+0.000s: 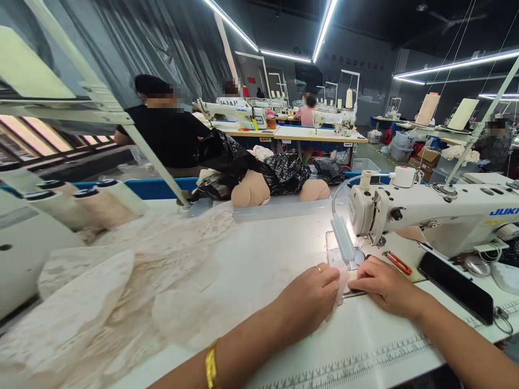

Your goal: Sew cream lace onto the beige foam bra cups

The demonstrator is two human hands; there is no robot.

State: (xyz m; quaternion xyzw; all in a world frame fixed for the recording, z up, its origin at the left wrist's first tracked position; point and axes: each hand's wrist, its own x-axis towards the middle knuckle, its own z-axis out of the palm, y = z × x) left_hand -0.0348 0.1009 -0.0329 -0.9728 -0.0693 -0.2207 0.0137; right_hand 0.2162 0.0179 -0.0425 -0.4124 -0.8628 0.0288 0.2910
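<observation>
My left hand (314,297), with a ring on one finger and a gold bracelet at the wrist, is closed on a sheer pale fabric piece (343,281) in front of the needle area. My right hand (385,283) rests just to the right, thumb and fingers pinched together; what lies between them is too small to tell. Both hands are low on the bed of a white sewing machine (421,208), whose lamp (343,237) lights the spot. Cream lace fabric (101,302) spreads in a loose heap to the left.
Red thread snips (399,263) and a black phone (456,286) lie right of my right hand. A printed ruler (344,367) runs along the front edge. Behind the table are beige moulded cups (250,189) and black plastic bags (286,173). Thread cones (105,205) stand at left. Co-workers sit beyond.
</observation>
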